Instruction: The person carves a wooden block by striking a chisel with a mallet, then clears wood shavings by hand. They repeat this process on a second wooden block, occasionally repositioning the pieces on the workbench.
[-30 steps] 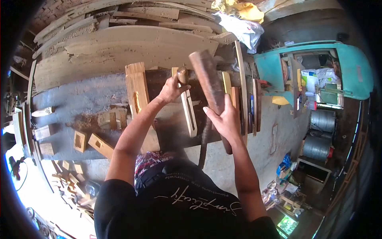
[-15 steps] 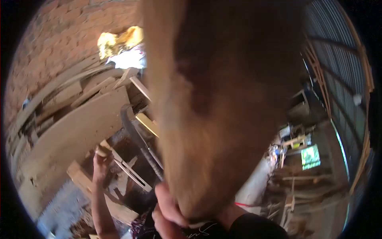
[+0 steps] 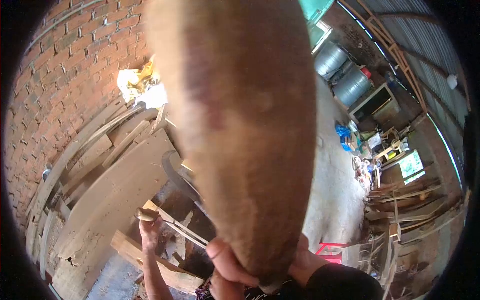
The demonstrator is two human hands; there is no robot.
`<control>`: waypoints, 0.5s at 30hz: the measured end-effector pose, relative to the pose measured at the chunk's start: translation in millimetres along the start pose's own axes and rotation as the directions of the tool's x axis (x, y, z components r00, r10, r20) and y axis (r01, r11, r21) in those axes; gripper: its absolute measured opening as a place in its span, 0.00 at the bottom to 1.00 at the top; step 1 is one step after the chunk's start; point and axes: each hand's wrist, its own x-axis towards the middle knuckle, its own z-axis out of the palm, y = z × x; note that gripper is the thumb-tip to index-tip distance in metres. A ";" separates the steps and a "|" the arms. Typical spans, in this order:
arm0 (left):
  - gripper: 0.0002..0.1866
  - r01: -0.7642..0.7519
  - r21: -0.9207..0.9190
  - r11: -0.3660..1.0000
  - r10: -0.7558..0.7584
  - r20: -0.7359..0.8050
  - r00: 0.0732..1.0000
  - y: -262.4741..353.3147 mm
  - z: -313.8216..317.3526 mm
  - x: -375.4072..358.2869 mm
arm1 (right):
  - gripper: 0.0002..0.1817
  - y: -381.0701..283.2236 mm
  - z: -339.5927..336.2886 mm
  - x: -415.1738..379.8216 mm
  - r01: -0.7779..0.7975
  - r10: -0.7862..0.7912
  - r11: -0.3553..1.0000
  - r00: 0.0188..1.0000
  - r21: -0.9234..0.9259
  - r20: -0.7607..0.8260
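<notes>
A large, blurred brown piece (image 3: 250,135), seemingly of wood, hangs very close to the camera and narrows toward the bottom. Around its lower end, the fingers of my right hand (image 3: 227,262) are closed; the piece hides the rest of that hand, and a black sleeve shows to the right. At the lower left, my left hand (image 3: 150,230) grips a light wooden handle (image 3: 147,215). A thin metal bar (image 3: 185,231) runs from beside that handle down toward my right hand. A dark curved strip (image 3: 177,175) lies above the bar.
Boards and planks (image 3: 110,185) lean against a brick wall (image 3: 65,65) on the left. A wooden block (image 3: 155,265) is near my left forearm. On the right are a red stool (image 3: 330,250), stacked timber (image 3: 410,215) and silvery drums (image 3: 350,85).
The view has shifted, showing more floor and the drums on the right. The large piece appears farther left and narrower. Both hands keep their holds.
</notes>
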 end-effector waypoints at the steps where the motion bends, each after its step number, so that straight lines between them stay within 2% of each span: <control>1: 0.17 -0.064 0.009 0.998 0.064 0.001 0.998 9.2 8.7 -0.4 | 0.33 35.9 -10.8 19.4 -0.253 0.182 0.597 0.967 0.761 0.179; 2: 0.17 -0.126 0.020 0.992 0.126 -0.003 0.992 15.1 12.0 -1.0 | 0.33 38.8 -15.1 22.9 -0.252 0.175 0.596 0.967 0.762 0.183; 3: 0.17 -0.101 0.054 0.993 0.101 -0.003 0.995 15.7 10.8 0.1 | 0.30 37.6 -18.9 26.4 -0.281 0.135 0.626 0.958 0.727 0.254; 6: 0.17 -0.075 -0.085 0.994 0.069 -0.068 0.995 19.2 18.6 -3.8 | 0.26 29.7 -29.3 33.0 -0.340 0.031 0.722 0.886 0.602 0.463; 8: 0.17 -0.069 -0.014 0.998 0.067 -0.101 0.993 15.4 14.9 -3.0 | 0.25 25.6 -33.6 38.5 -0.353 -0.017 0.784 0.810 0.510 0.586; 10: 0.16 -0.130 -0.100 0.986 0.135 0.042 0.990 1.6 -1.0 -3.6 | 0.26 30.5 -29.3 48.4 -0.363 -0.028 0.813 0.757 0.455 0.653; 11: 0.15 -0.063 0.091 0.994 0.070 -0.074 0.995 28.7 17.5 -3.8 | 0.24 39.2 -19.8 59.4 -0.243 -0.239 0.802 0.708 0.546 0.665; 12: 0.14 -0.108 0.180 0.978 0.126 -0.093 0.988 37.7 25.1 -8.2 | 0.22 51.2 -7.8 72.8 -0.142 -0.431 0.761 0.619 0.633 0.657; 13: 0.16 0.062 -0.492 0.869 -0.131 -0.107 0.986 25.4 24.6 -7.2 | 0.21 66.6 5.2 86.0 -0.074 -0.595 0.696 0.498 0.714 0.631; 14: 0.14 -0.059 -0.435 0.898 -0.009 -0.152 0.988 26.4 31.4 -9.3 | 0.20 84.6 17.3 97.3 -0.042 -0.730 0.609 0.359 0.792 0.581; 15: 0.17 -0.010 0.340 0.941 0.037 -0.074 0.997 27.4 23.7 -14.9 | 0.18 96.0 15.1 112.0 0.131 -0.571 0.804 0.443 0.580 0.691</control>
